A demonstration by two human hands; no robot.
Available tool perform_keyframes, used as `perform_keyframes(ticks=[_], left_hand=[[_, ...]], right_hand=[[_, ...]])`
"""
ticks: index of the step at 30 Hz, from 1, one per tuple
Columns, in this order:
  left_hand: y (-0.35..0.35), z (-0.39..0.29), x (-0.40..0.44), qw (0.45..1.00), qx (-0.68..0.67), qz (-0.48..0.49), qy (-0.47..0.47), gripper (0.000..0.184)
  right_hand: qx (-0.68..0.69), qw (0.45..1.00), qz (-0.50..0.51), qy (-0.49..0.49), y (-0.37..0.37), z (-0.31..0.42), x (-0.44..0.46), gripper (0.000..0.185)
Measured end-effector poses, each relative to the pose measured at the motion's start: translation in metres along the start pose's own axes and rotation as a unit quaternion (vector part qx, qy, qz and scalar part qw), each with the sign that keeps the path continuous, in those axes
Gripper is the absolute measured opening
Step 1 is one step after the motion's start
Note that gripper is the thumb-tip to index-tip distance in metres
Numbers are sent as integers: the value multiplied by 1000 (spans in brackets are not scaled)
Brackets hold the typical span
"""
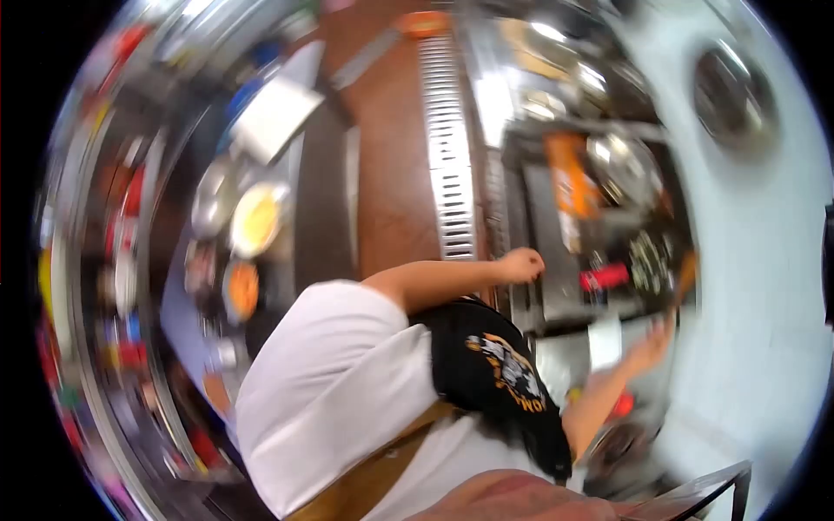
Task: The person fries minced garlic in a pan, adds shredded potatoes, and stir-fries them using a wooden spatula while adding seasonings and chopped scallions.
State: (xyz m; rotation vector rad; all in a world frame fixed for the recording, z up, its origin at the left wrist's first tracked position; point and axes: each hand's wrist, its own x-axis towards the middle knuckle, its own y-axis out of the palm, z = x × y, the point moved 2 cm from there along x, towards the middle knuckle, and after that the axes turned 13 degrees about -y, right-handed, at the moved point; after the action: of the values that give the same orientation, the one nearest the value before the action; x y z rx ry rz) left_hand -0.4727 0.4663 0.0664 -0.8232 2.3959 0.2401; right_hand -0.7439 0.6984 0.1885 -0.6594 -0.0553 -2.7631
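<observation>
L hand [521, 265] by edge of metal counter [540, 217], forearm straight out, fingers curled in together; R hand [647, 347] reaches further fwd twd wall [756, 330], blurred, fingers at near end of brown stick [687, 276], can't tell if clamped; stick is btwn wall & green stuff [650, 262], red item [604, 277] nr that; beyond, orange pkt [572, 178] beside shiny bowl [624, 169]

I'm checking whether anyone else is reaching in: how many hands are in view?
2: the left hand right of the picture's centre, the right hand lower right, toward the pale wall. Blur may hide others.
</observation>
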Motion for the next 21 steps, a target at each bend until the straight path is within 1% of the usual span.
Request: perform_keyframes(ticks=[1,2,3,4,5,6,7,8,9,10,11,12,13,14,15,16,17,18,20,21], left_hand=[[-26,5,-16,998,-29,-21,-42,24],[-57,22,-29,994,-69,-71,-43,24],[-80,41,-38,988,-47,-132,-56,24],[-97,48,-55,980,-22,-186,-71,23],[-126,53,-82,964,-50,-243,-98,22],[-151,90,-79,953,-113,-263,-96,20],[-172,117,-91,927,-219,-292,-85,20],[-195,114,-133,904,-263,-317,-115,27],[-219,159,-130,860,-366,-344,-92,28],[-243,167,-163,811,-437,-383,-65,27],[-266,173,-192,784,-454,-419,-61,30],[-289,202,-213,734,-529,-422,63,37],[-317,206,-239,651,-625,-428,35,43],[-339,217,-265,633,-654,-411,48,42],[-360,220,-283,545,-712,-427,117,44],[-384,244,-287,542,-714,-421,138,47],[-394,225,-308,504,-737,-430,134,52],[-408,232,-310,494,-750,-418,134,47],[-439,253,-299,474,-775,-399,120,37],[-443,258,-292,482,-773,-395,118,37]], right_hand=[[-139,989,3,49,9,15,0,43],[-194,978,60,38,15,25,1,44],[-218,972,85,35,-6,-9,11,43],[-229,970,46,72,-14,-4,16,42],[-179,982,6,60,-9,-4,18,39],[-174,984,-10,32,13,25,10,37],[-170,985,-32,7,28,53,6,36],[-169,986,-10,0,39,56,9,36],[-172,984,-33,34,43,59,10,34],[-175,980,-60,70,44,60,10,32],[-177,981,-49,69,36,40,22,32],[-133,982,-76,110,25,8,41,31],[-90,979,-105,153,24,-8,49,29],[-65,980,-110,150,33,0,47,27],[-67,981,-108,149,41,2,45,27],[-18,979,-126,156,48,3,44,28],[29,976,-146,161,52,4,45,29],[2,981,-113,158,54,2,44,33],[12,980,-110,166,64,7,34,34],[24,979,-101,177,69,11,27,36]])
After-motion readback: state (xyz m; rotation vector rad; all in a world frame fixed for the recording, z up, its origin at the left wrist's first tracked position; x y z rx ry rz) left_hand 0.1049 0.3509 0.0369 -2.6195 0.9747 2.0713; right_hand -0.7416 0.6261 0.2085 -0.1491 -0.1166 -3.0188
